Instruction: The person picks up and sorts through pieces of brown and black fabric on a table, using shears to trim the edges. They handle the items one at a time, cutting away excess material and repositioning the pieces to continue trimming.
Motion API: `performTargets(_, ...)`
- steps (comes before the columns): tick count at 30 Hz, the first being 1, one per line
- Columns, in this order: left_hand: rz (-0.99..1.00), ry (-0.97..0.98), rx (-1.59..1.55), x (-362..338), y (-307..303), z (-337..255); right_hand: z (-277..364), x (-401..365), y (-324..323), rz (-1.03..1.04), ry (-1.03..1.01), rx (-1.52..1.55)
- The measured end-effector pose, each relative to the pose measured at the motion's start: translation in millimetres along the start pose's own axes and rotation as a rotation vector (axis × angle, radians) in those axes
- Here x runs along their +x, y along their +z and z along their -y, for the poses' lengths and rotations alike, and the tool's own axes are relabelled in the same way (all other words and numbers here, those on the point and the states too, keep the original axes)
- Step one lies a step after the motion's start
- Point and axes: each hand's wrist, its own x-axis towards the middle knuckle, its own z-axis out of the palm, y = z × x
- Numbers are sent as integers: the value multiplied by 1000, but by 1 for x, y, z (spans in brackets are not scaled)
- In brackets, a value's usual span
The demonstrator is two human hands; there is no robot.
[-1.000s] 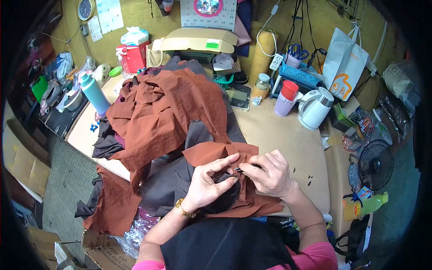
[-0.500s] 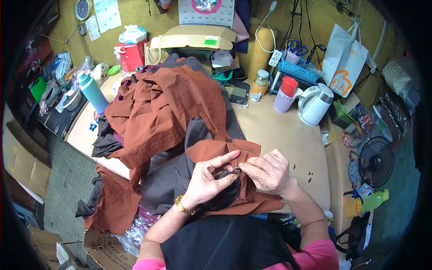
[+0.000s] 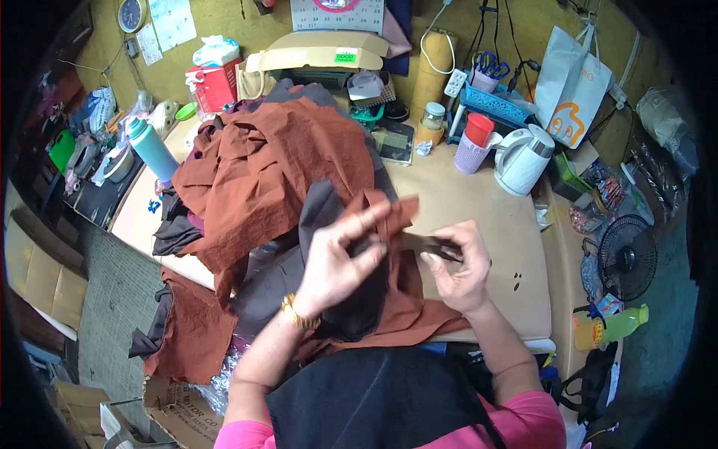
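Observation:
My left hand [image 3: 340, 262], with a gold watch at the wrist, pinches the edge of a rust-brown fabric piece [image 3: 404, 212] between thumb and fingers. Dark lining cloth [image 3: 318, 217] hangs just behind and below this hand. To the right, my right hand [image 3: 458, 269] is closed around small dark thread snips [image 3: 443, 248], blurred by motion, their tip pointing left toward the raised fabric. More of the rust cloth [image 3: 426, 318] drapes down to the table edge beneath both hands.
A large heap of rust and dark fabric [image 3: 277, 161] covers the table's left half. Behind it stand a blue bottle [image 3: 152, 150] and a cardboard box [image 3: 321, 58]. A white kettle [image 3: 523, 161] and lilac cup [image 3: 471, 153] stand back right; a black fan [image 3: 627, 257] is farther right.
My left hand has lifted the fabric edge up and slightly left. My right hand has drawn a little away from it and turned, showing more of the dark snips.

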Motion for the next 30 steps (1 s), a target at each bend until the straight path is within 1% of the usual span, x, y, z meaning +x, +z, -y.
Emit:
performTargets(1,-71,135,91,12,-6,-7,4,-10,-2,104,178,145)
performTargets(2,-127,167,182,23,-10,-20,9,-19,-4,207,359,290)
performTargets(3,-199,226,168,32,-10,-34,17,-25,3,281,461,168)
performTargets(4,-250,362,106,42,-10,-43,26,-29,16,351,561,43)
performTargets(5,-277,461,132,49,-10,-54,21,-40,38,273,701,115)
performTargets(6,-303,561,155,54,-9,-64,2,-49,50,353,642,22)
performTargets(8,-276,631,324,53,-14,-81,-23,-61,57,283,725,188)
performTargets(9,-251,727,472,54,-24,-87,-32,-53,39,394,727,121)
performTargets(10,-236,674,582,47,-36,-91,-44,-41,8,505,728,55)
performTargets(12,-126,522,699,31,-60,-96,-36,7,-60,675,632,-85)
performTargets(13,-11,345,633,20,-66,-98,-36,31,-87,696,592,-63)
performTargets(14,106,167,563,8,-66,-100,-21,64,-107,757,417,-268)
performTargets(15,172,170,510,-1,-60,-92,-20,89,-120,810,161,-619)
performTargets(16,215,190,505,-10,-51,-88,-27,110,-121,770,-10,-699)
performTargets(17,204,122,456,-17,-39,-86,-44,130,-114,699,-176,-827)
performTargets(18,192,57,410,-22,-28,-83,-44,148,-95,567,-216,-914)
performTargets(19,108,75,400,-27,-19,-71,-58,157,-72,323,-391,-881)
performTargets(20,25,91,391,-31,-10,-51,-75,165,-50,122,-462,-872)
performTargets(21,-19,74,361,-36,-5,-26,-84,168,-35,59,-465,-862)
performTargets(22,-18,-68,472,-40,-1,-14,-88,167,-25,49,-374,-829)
performTargets(24,-84,-27,749,-53,3,25,-105,154,-19,17,-263,-761)
performTargets(25,-111,23,852,-54,1,32,-110,144,-22,28,-188,-669)
performTargets(26,-141,72,953,-55,-1,39,-118,134,-27,-17,-162,-606)
performTargets(27,-84,61,879,-55,-1,49,-123,122,-34,-27,-40,-579)
performTargets(28,-3,152,796,-54,3,57,-129,108,-43,-35,82,-549)
performTargets(30,321,112,463,-49,30,67,-163,71,-55,-50,322,-502)
